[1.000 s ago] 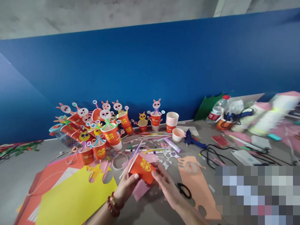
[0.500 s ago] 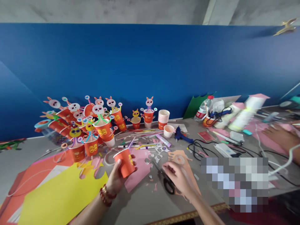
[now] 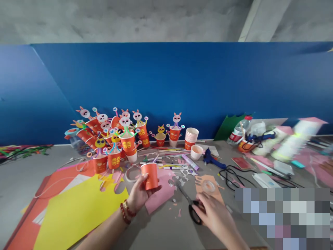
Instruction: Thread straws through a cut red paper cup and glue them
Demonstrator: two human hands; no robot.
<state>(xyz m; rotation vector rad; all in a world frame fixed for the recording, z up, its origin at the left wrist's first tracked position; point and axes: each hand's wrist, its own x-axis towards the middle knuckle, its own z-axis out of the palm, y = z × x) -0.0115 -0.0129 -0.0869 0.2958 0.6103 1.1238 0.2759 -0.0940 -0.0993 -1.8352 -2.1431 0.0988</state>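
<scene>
One cup point(image 3: 150, 176) in left fingers point(image 3: 142, 180), cups point(image 3: 174, 134) holding rabbits point(image 3: 177, 119)

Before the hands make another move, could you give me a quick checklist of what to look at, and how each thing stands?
1. Left hand has hold of the orange cup: ok, it grips the side.
2. The orange cup's open end faces up: ok.
3. Right hand grips the scissors firmly: cannot tell, it is at the handle end but the grip is partly hidden.
4. Scissors clear of the orange cup: ok, they are apart.
5. Table between the hands free of paper scraps: not ok, small bits lie there.
6. Blue glue gun is cold: cannot tell.
</scene>
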